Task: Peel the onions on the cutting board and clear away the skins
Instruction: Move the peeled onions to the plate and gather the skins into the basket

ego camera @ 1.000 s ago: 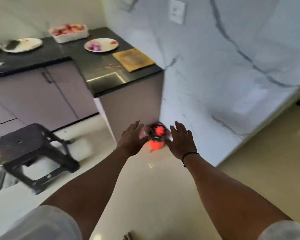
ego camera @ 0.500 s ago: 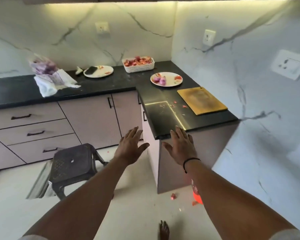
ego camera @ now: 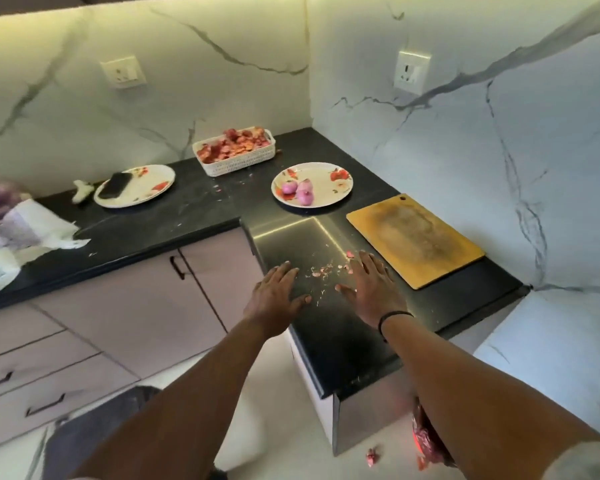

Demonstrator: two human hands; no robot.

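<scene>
**Flat hands by the little skin bits**

While you look down at the black counter [ego camera: 201,220], both of your hands are out in the middle of the frame. Your left hand [ego camera: 274,299] has its fingers straight and close together, thumb out to the side, and it holds nothing. It is over the counter's edge, but you cannot tell if it touches. Your right hand [ego camera: 369,292] is flat too, fingers a little spread, palm down, holding nothing. A black band [ego camera: 394,318] goes round that wrist.

Between your two hands lie small pink skin bits [ego camera: 323,271], spread on the shiny dark top. Some are right by your right fingertips.

Just right of your right hand sits the yellow cutting board [ego camera: 416,237]. Nothing lies on it. Above the hands, near the middle of the frame, a flower plate [ego camera: 329,188] holds two peeled onions [ego camera: 298,192], pink and smooth, side by side.

Higher up, by the wall, a white basket [ego camera: 236,161] is full of reddish pieces. Left of it, another flower plate [ego camera: 142,188] carries a dark flat thing, too blurry to name. At the far left edge, a white bag [ego camera: 18,230] holds something purple.

Down at the lower right, partly hidden by your right arm, a reddish heap [ego camera: 425,434] lies on the pale floor, with a few loose bits beside it. A dark stool [ego camera: 94,431] shows at the lower left.
</scene>
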